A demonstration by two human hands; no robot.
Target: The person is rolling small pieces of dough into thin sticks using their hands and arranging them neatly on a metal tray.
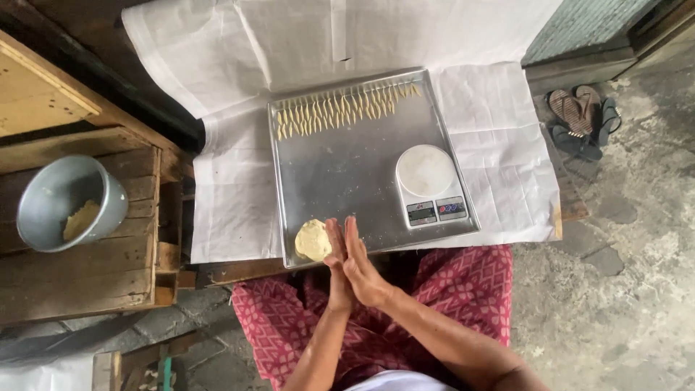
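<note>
Palms pressed flat together, fingers straight: left hand (337, 264) against right hand (362, 264), over near edge of metal tray (340, 174). Can't tell if anything's between palms. Dough lump (313, 240) on tray's near-left corner, just beside left hand, maybe touching. Rows of small shaped dough pieces (340, 108) along tray's far edge. White kitchen scale (430, 185) on tray's right side, apart from hands. Tray on white paper (492, 145). Grey bowl (66, 201) w/ some dough on wooden crate (87, 275), far left. Sandals (583, 119) on floor, right.

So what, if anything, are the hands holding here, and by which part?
It cannot be told: left hand and right hand are pressed palm to palm beside the dough lump; anything between them is hidden.
</note>
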